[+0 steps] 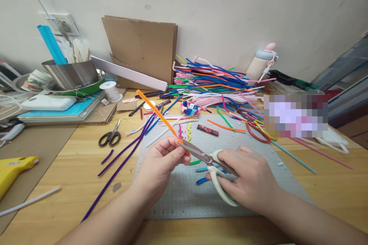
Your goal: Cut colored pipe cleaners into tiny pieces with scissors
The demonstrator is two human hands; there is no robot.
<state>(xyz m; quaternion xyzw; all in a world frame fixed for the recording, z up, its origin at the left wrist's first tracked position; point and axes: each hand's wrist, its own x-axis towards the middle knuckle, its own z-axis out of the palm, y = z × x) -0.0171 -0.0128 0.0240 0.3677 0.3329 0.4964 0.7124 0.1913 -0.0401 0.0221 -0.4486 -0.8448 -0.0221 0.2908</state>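
Observation:
Pinched between the thumb and fingers of my left hand [165,159] is an orange pipe cleaner [156,111], slanting up to the left. My right hand [247,174] grips the pale green handles of a pair of scissors [198,152]. The scissor blades point left and meet the orange stem at my left fingertips. Both hands are above a grey cutting mat [184,199]. Green and blue stem pieces [202,180] lie on the mat between my hands. Beyond them is a wavy pink, white and yellow-green piece [184,132].
Black scissors [109,138] and purple stems [115,160] lie on the left. Behind the mat is a heap of coloured pipe cleaners [212,80], with a bottle [258,65] beside it. A yellow glue gun [14,170] is at the left edge. Cardboard [140,49] leans on the wall.

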